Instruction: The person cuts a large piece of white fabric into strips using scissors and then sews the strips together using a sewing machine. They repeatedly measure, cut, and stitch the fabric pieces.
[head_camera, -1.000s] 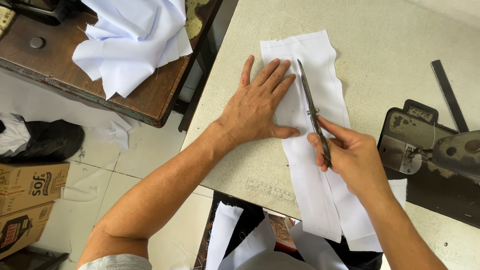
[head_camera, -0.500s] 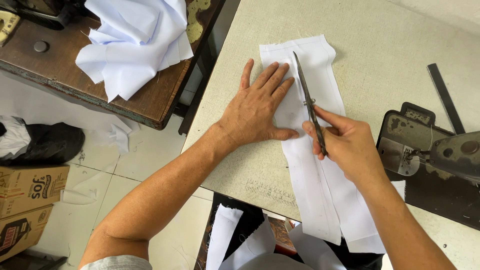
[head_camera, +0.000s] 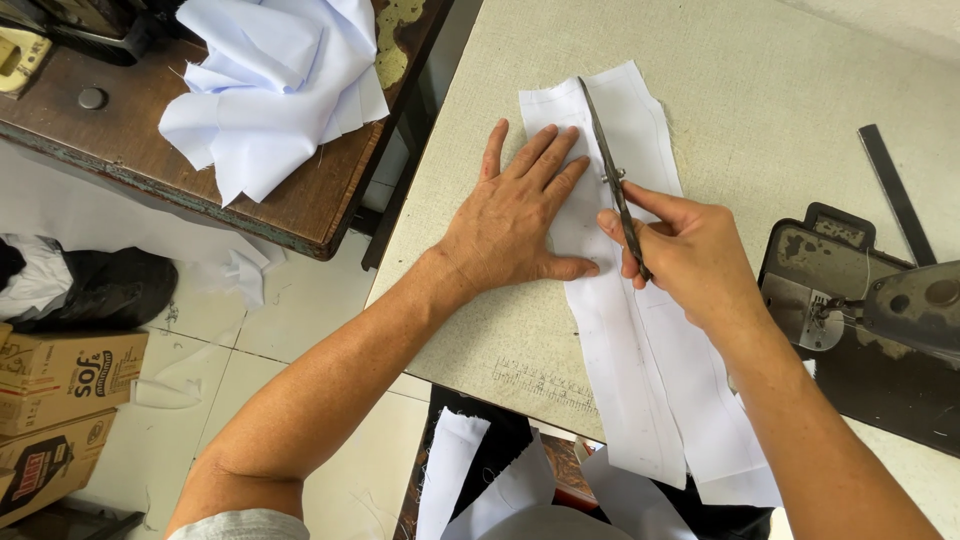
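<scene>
A long strip of white fabric lies on the beige work table, its near end hanging over the front edge. My left hand presses flat on the strip's left side, fingers spread. My right hand grips dark metal scissors, whose blades point away from me along the middle of the strip, near its far end.
A sewing machine stands at the right, a dark flat bar behind it. On the wooden table at the left lies a heap of white cloth. Cardboard boxes and a dark bag sit on the tiled floor.
My right hand has pushed the scissors forward along the strip, away from me. My left hand has stayed flat on the fabric.
</scene>
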